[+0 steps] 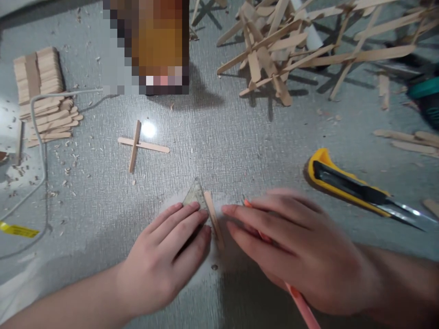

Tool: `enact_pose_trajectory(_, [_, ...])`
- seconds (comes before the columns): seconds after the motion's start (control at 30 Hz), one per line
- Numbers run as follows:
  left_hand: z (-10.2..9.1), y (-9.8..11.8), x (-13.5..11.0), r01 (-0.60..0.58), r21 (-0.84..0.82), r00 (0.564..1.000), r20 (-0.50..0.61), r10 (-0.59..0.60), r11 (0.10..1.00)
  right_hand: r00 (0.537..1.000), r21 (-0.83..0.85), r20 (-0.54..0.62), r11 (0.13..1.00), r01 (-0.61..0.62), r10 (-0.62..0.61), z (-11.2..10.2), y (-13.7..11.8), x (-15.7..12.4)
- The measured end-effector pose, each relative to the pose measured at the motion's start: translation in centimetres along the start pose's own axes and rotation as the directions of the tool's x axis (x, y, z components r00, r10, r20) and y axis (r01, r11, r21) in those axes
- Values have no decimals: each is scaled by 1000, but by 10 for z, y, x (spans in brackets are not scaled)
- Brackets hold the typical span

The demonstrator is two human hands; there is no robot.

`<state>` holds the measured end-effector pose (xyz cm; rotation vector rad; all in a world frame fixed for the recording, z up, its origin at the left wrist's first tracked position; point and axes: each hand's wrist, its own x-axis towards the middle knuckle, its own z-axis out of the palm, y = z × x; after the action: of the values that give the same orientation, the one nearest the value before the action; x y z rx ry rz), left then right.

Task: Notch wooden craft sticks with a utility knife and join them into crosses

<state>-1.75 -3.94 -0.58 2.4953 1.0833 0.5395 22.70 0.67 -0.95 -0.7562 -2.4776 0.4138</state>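
My left hand (171, 251) lies with its fingers flat on a clear triangular set square (195, 194), covering most of it. Close along the set square's right edge is a single wooden craft stick (213, 217), slightly tilted. My right hand (291, 246), a little blurred, is just right of that stick, its fingertips apart from it. It is closed around a slim pink pen (302, 304); an orange end shows near the fingertips and the pink body comes out below the palm. The middle of the pen is hidden by the fingers.
Two crossed sticks (136, 144) lie left of centre. A stick bundle (39, 77) and white cable (44, 169) are at left. A stick structure (270, 55) stands at upper right. A yellow utility knife (356, 185) lies beyond my right hand. A pixelated object (157, 45) is at top.
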Motion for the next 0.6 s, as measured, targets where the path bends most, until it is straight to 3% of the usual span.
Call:
enact_pose_trajectory(0.07, [0, 0, 2, 3, -2, 1000, -5, -3, 1000, 997, -42, 37, 997, 67, -65, -2, 1, -1])
enact_pose_trajectory(0.33, [0, 2, 0, -5, 22, 1000, -8, 5, 1000, 988, -3, 84, 991, 130, -130, 1, 6, -2])
enact_pose_trajectory(0.6, [1, 1, 8, -7, 67, 996, -83, 13, 998, 990, 51, 74, 992, 113, -117, 4, 3, 1])
